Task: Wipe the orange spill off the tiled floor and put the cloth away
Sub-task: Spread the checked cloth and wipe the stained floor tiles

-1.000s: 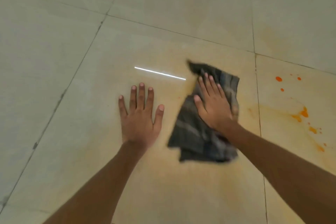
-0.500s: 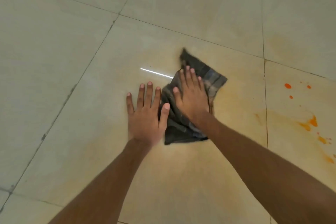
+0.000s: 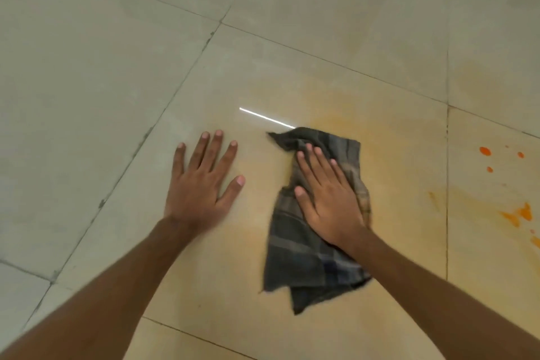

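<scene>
Glossy beige tiles (image 3: pixel 87 96) bore orange splatter (image 3: pixel 517 215) while a flat right hand (image 3: pixel 330 199) pressed a checked cloth (image 3: pixel 304 260), left hand (image 3: pixel 201 184) splayed empty beside it.

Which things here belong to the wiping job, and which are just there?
Job: cloth, pressed flat by the right hand; orange drops; faint orange smear; floor.
Just there: left hand, flat on the floor; white glint; grout line.
</scene>
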